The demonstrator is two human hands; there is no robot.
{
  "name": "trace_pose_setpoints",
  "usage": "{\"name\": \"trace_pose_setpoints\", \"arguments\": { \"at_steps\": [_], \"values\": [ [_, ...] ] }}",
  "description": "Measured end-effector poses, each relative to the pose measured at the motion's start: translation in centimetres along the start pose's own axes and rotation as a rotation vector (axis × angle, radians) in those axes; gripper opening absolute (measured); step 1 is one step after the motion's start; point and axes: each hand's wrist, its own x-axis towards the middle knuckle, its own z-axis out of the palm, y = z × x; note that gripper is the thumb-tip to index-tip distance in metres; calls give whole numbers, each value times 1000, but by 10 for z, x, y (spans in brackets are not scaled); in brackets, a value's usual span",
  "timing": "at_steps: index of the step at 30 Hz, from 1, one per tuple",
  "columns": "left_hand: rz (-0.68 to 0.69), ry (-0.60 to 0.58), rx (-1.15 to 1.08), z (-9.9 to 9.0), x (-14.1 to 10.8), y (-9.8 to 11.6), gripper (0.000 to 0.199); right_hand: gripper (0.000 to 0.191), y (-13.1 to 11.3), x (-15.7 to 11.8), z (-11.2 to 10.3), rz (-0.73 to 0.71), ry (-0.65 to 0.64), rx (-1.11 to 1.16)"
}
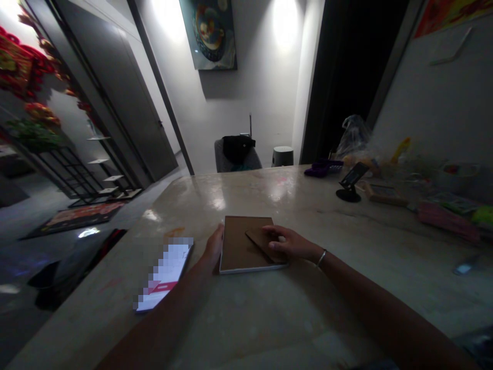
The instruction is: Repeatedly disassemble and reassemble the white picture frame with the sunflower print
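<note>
A flat box with a brown top and pale edges lies on the table before me. My left hand is against its left side, its fingers mostly hidden. Across the right part of the top lies a thin brown flat piece with a dark edge; whether it is loose or part of the top I cannot tell. My right hand is over this piece, fingers bent and thumb tip near it, gripping its right side. A bracelet circles the right wrist.
A lit phone lies left of the box, beside my left forearm. A black phone stand, a purple item, a wooden-framed object and a pink cloth are at the right. Beyond the table is a chair.
</note>
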Motion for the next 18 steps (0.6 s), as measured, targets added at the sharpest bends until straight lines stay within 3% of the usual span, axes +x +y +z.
{"name": "trace_pose_setpoints", "arguments": {
  "at_steps": [4, 7, 12, 15, 18],
  "values": [
    [-123, 16, 4, 1, 4, -4, 43, 56, 0, -1, 2, -31, 10, -65],
    [-54, 1, 4, 2, 6, -5, 38, 51, 3, 0, 4, -54, 62, -151],
    [157, 23, 40, -3, 12, -4, 29, 38, 18, 8, 5, -74, 310, -314],
    [159, -22, 50, -8, 18, -4, 28, 33, 27, 12, 2, -30, 426, -294],
    [171, -71, 46, -11, 21, -5, 28, 35, 32, 14, 0, 71, 460, -224]
  ]
}}
